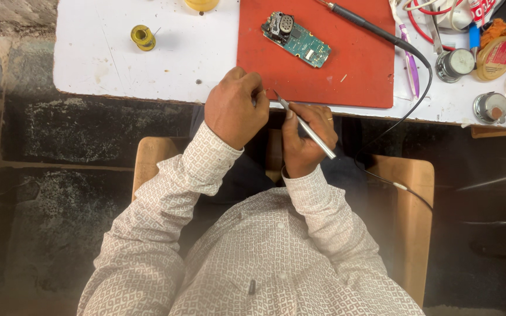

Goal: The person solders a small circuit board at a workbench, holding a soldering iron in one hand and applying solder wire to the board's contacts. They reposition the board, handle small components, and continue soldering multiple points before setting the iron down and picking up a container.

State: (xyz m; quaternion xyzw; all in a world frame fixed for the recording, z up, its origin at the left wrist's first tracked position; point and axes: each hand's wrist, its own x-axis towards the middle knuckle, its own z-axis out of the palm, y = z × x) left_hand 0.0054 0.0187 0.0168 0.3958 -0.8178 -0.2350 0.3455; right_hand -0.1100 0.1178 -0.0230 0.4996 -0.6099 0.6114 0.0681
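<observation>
Currently right hand (307, 136) grips tweezers (306, 126), left hand (232, 106) pinches something unseen at the table's (118, 64) near edge; slip drops it floorward.

One white tabletop (118, 64) carries everything. On it lies one red mat (346, 76), and on the mat one green circuit board (296, 38). One soldering iron (358, 20) with a black cord lies across the far right part of the mat. One spool of solder wire (143, 37) sits to the left. At the right there are two small metal tins (455, 63) (489, 107), one round tin with a red-and-yellow lid (496, 57), and one purple toothbrush (408, 55). Two hands are in view, the left hand (232, 108) and the right hand (306, 137), with one metal tool (306, 126) between them. One wooden chair (408, 222) stands below.
</observation>
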